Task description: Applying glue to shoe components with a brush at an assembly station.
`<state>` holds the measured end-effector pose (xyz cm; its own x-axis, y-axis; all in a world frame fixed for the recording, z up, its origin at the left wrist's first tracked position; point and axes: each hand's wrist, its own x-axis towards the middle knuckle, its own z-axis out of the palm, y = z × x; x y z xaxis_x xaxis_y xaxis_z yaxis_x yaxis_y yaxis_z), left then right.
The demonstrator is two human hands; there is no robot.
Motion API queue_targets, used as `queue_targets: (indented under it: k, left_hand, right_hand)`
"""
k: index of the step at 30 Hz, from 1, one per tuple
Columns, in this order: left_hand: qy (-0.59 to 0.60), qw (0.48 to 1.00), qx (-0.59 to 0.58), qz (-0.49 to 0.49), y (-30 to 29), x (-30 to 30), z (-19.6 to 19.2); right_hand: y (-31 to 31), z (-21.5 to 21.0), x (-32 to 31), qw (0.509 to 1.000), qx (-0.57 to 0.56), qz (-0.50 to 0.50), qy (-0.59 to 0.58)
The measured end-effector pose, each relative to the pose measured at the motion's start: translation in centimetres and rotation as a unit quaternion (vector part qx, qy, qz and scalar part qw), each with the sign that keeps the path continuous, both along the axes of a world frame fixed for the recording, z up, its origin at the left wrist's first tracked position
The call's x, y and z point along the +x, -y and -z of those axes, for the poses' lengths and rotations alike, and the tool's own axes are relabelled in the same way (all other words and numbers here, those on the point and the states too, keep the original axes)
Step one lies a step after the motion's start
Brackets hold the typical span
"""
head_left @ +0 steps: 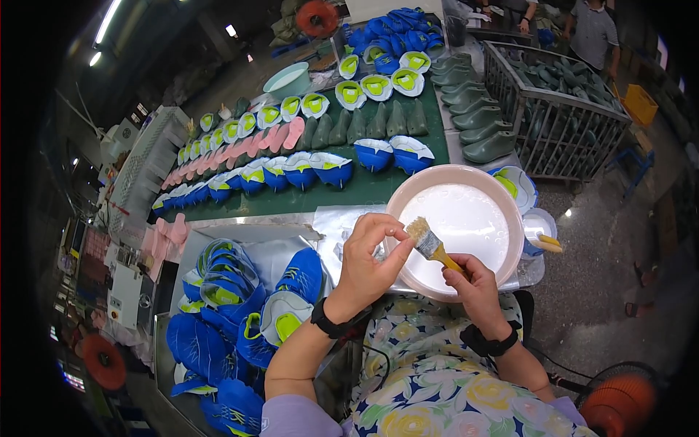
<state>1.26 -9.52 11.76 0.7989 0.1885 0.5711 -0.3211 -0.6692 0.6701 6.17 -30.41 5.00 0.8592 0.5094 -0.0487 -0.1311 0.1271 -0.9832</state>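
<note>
Over a pale pink basin [514, 211] of white liquid, my right hand [477, 288] grips a paintbrush [435, 247] by its yellow handle. The brush tilts up to the left, its light bristles clumped and wet-looking. Beside the bristles is my left hand [371, 251], thumb and forefinger pinched together. What lies between those fingertips, if anything, is too small to make out. Under my left forearm, a heap of blue shoe uppers [200, 342] with lime-green insides fills a metal tray.
On the green table [291, 200] stand rows of blue uppers [331, 169], pink insoles [293, 135] and dark green shoe lasts [416, 119]. A metal cage [557, 109] of lasts stands at the far right. Nearer are a cup [539, 226] with yellow handles and an orange fan [619, 400].
</note>
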Motion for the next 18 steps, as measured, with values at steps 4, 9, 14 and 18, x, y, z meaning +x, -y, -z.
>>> queue_targets:
  k: [4, 9, 14, 18]
  left_hand:
    - [0.005, 1.000, -0.007, -0.020, 0.15, -0.09, 0.02]
    - [0.014, 1.000, 0.014, -0.018, 0.22, -0.09, -0.12]
    - [0.010, 0.999, 0.029, -0.014, -0.06, -0.13, -0.10]
    - [-0.009, 0.999, 0.047, -0.010, -0.32, -0.25, -0.21]
  right_hand:
    - [-0.10, 0.01, -0.06, 1.000, -0.014, 0.002, 0.009]
    - [-0.24, 0.09, -0.10, 1.000, -0.016, 0.006, 0.017]
    - [-0.21, -0.04, -0.22, 0.999, -0.017, 0.017, 0.041]
    - [-0.25, -0.16, -0.34, 0.998, -0.018, 0.028, 0.049]
